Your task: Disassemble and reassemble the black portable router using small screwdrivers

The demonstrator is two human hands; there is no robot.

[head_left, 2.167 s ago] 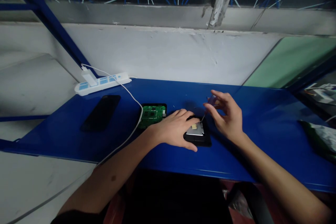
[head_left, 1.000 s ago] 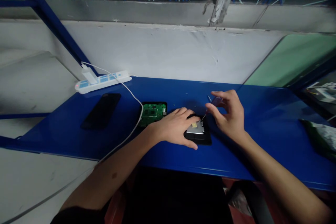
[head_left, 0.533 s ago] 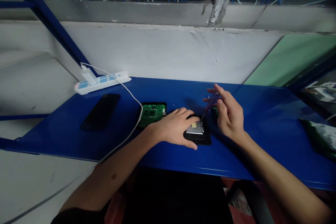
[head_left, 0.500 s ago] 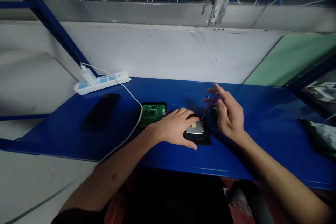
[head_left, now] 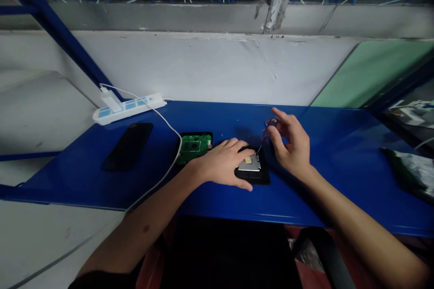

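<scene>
My left hand (head_left: 225,162) lies with spread fingers over a black plastic casing (head_left: 262,177) that has a silver metal plate (head_left: 250,165) in it, with a small yellowish pad on top. Between the fingers of my right hand (head_left: 293,146) is a screwdriver (head_left: 271,124) with a purplish translucent handle. Its shaft slants down to the far right corner of the metal plate, close to my left fingertips. Left of that hand, a green circuit board (head_left: 194,145) sits in a black housing, partly covered by the wrist.
A white power strip (head_left: 132,107) with a charger (head_left: 111,100) stands at the back left. Its white cable (head_left: 169,128) runs across the table beside the circuit board. A black phone (head_left: 128,146) lies at left, a silver-green bag (head_left: 412,171) at the right edge.
My right fingers have shifted around the screwdriver handle, which stands somewhat differently in the grip. My left hand stays on the casing. The whole view has shifted slightly.
</scene>
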